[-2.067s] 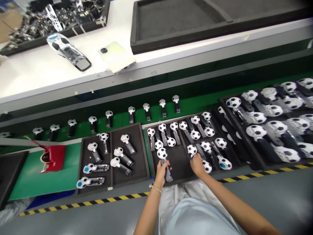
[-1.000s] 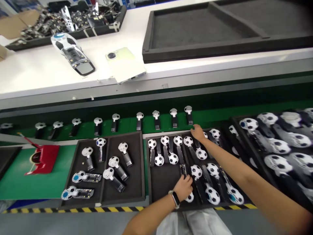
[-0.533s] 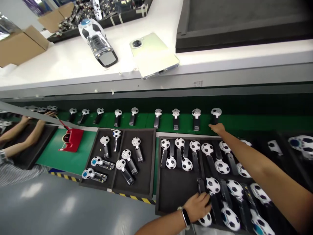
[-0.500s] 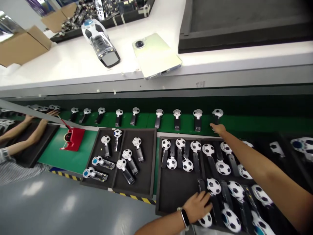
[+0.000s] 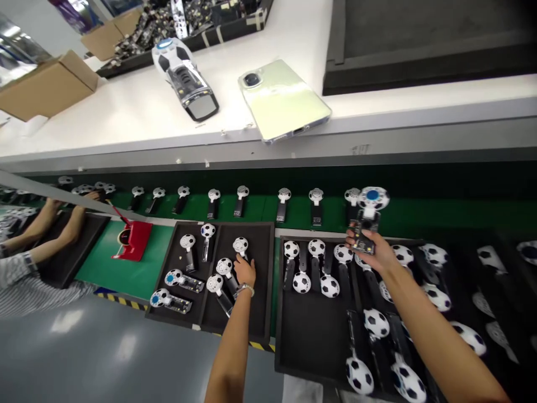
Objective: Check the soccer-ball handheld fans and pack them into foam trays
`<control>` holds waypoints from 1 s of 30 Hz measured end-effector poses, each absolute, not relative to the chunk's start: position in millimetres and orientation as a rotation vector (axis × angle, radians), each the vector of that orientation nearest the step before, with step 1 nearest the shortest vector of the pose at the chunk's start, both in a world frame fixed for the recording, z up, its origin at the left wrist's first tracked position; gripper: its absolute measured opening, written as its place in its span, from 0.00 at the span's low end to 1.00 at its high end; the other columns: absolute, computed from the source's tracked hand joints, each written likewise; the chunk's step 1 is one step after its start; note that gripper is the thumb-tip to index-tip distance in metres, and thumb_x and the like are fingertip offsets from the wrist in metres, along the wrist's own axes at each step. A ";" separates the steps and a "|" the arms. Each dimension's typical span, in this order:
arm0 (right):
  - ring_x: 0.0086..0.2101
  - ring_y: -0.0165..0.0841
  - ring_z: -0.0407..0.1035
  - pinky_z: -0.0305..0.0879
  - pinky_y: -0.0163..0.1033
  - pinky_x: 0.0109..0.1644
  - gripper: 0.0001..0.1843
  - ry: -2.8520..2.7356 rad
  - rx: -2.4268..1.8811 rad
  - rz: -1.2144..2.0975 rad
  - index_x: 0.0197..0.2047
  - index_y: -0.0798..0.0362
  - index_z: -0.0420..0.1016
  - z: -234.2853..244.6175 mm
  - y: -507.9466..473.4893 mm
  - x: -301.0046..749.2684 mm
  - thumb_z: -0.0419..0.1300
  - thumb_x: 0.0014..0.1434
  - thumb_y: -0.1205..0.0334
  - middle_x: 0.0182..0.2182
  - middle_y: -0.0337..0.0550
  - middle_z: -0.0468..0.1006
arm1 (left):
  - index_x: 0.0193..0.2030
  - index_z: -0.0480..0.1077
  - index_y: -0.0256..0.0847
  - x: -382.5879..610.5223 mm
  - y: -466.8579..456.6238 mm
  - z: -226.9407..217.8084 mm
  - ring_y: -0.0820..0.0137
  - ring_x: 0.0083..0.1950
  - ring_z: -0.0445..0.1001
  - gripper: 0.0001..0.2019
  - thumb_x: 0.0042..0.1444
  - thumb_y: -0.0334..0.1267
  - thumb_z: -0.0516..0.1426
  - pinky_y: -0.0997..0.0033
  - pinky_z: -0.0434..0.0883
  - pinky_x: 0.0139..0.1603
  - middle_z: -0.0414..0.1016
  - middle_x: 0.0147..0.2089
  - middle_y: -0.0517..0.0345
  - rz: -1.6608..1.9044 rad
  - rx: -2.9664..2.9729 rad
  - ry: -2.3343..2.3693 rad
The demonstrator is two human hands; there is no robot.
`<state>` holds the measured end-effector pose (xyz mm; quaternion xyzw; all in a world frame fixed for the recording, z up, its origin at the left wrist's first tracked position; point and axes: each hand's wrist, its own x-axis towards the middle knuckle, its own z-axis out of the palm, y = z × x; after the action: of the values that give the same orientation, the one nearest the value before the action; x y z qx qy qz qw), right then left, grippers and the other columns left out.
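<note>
My right hand (image 5: 375, 253) is closed on a football-patterned hand fan (image 5: 369, 215) with a blue hub and a bare circuit board, held up over the green belt (image 5: 411, 215). Under it lies a black tray (image 5: 306, 330) with several football fans (image 5: 329, 285). My left hand (image 5: 245, 272) reaches into the left two-part black tray (image 5: 260, 313). Its fingers curl over the handle of a white football fan (image 5: 240, 245) there. More fans (image 5: 216, 284) lie in that tray, some with blue hubs (image 5: 173, 278).
A row of fans (image 5: 283, 197) stands along the belt's far side. On the white shelf lie a pale green phone (image 5: 283, 101), a fan shell (image 5: 184, 78), a cardboard box (image 5: 46, 87) and a large black foam tray (image 5: 419, 73). A co-worker's arms (image 5: 50, 229) and a red object (image 5: 134, 239) are at left.
My right hand has picked a blue-hubbed fan up from the belt's edge. My left hand has left the near right tray and moved into the left tray. The view shifted left.
</note>
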<state>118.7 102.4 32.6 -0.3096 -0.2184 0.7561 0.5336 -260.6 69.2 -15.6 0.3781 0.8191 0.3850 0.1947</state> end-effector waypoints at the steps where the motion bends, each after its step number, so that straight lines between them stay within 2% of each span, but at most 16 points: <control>1: 0.25 0.29 0.67 0.68 0.37 0.31 0.16 -0.536 -0.740 1.797 0.38 0.53 0.71 38.4 104.3 112.2 0.61 0.50 0.51 0.26 0.38 0.71 | 0.53 0.60 0.28 -259.3 77.7 -13.8 0.45 0.59 0.61 0.29 0.47 0.42 0.61 0.42 0.60 0.55 0.64 0.50 0.32 1.106 1.006 2.239; 3: 0.22 0.30 0.66 0.66 0.37 0.27 0.24 -0.582 -0.740 1.824 0.42 0.55 0.70 48.1 105.5 101.7 0.55 0.55 0.41 0.24 0.40 0.71 | 0.51 0.62 0.32 -249.7 84.5 -3.9 0.53 0.52 0.69 0.24 0.52 0.45 0.57 0.49 0.67 0.49 0.68 0.47 0.39 1.147 0.925 2.074; 5: 0.21 0.31 0.67 0.65 0.37 0.24 0.31 -0.625 -0.724 1.891 0.45 0.55 0.69 57.2 101.2 91.8 0.50 0.56 0.35 0.25 0.41 0.73 | 0.49 0.64 0.36 -232.2 79.0 15.6 0.62 0.44 0.73 0.20 0.57 0.48 0.50 0.58 0.71 0.43 0.71 0.44 0.45 1.161 0.880 1.878; 7: 0.20 0.32 0.68 0.65 0.37 0.22 0.33 -0.653 -0.675 1.960 0.46 0.55 0.67 68.6 93.1 79.8 0.46 0.56 0.33 0.25 0.42 0.73 | 0.48 0.66 0.38 -207.8 66.2 43.1 0.68 0.41 0.73 0.20 0.59 0.50 0.46 0.65 0.71 0.40 0.72 0.45 0.47 1.227 0.770 1.567; 10: 0.18 0.32 0.67 0.64 0.37 0.21 0.35 -0.681 -0.554 2.026 0.50 0.54 0.64 90.7 80.0 59.2 0.42 0.57 0.32 0.24 0.40 0.73 | 0.48 0.67 0.41 -163.6 47.4 88.4 0.72 0.37 0.69 0.18 0.58 0.49 0.48 0.73 0.69 0.34 0.70 0.46 0.50 1.347 0.448 0.922; 14: 0.18 0.32 0.67 0.64 0.36 0.20 0.35 -0.676 -0.375 2.067 0.58 0.51 0.55 118.2 64.7 41.7 0.39 0.59 0.34 0.25 0.38 0.71 | 0.45 0.68 0.42 -115.9 33.7 126.7 0.74 0.32 0.64 0.20 0.60 0.52 0.44 0.76 0.65 0.27 0.69 0.41 0.51 1.292 0.379 0.750; 18: 0.18 0.31 0.67 0.68 0.39 0.26 0.33 -0.689 -0.333 2.060 0.59 0.48 0.54 130.6 47.3 42.0 0.36 0.61 0.36 0.25 0.36 0.71 | 0.44 0.68 0.39 -97.9 21.8 134.0 0.72 0.33 0.65 0.22 0.61 0.53 0.42 0.74 0.65 0.29 0.68 0.43 0.51 1.216 0.408 0.734; 22: 0.18 0.30 0.67 0.67 0.38 0.25 0.33 -0.681 -0.352 2.074 0.58 0.49 0.57 130.7 29.3 46.7 0.41 0.59 0.35 0.25 0.37 0.70 | 0.43 0.68 0.37 -94.1 7.3 135.3 0.71 0.34 0.66 0.25 0.60 0.55 0.42 0.73 0.66 0.31 0.68 0.42 0.50 1.189 0.407 0.744; 26: 0.20 0.30 0.67 0.66 0.36 0.22 0.40 -0.728 -0.390 2.054 0.56 0.49 0.60 126.4 12.8 54.1 0.52 0.49 0.29 0.26 0.38 0.71 | 0.43 0.69 0.37 -91.9 -5.2 139.8 0.71 0.34 0.67 0.26 0.60 0.56 0.41 0.71 0.67 0.33 0.69 0.40 0.51 1.189 0.433 0.725; 28: 0.24 0.32 0.69 0.68 0.38 0.26 0.38 -0.830 -0.568 1.978 0.53 0.51 0.62 122.3 6.3 63.5 0.61 0.46 0.36 0.30 0.39 0.72 | 0.44 0.68 0.38 -92.9 -10.4 140.6 0.71 0.34 0.68 0.24 0.60 0.56 0.42 0.70 0.67 0.33 0.70 0.42 0.51 1.210 0.452 0.712; 30: 0.32 0.35 0.71 0.70 0.41 0.35 0.31 -1.051 -0.857 1.833 0.50 0.53 0.66 114.8 1.4 76.7 0.67 0.46 0.49 0.34 0.42 0.74 | 0.46 0.67 0.40 -97.6 -15.5 138.2 0.71 0.36 0.70 0.19 0.59 0.53 0.47 0.70 0.68 0.34 0.71 0.44 0.52 1.241 0.475 0.731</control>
<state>76.7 1.4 114.8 -0.3415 -0.4189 0.7304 0.4177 -97.6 -15.5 138.2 0.2155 0.3315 0.5627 0.7260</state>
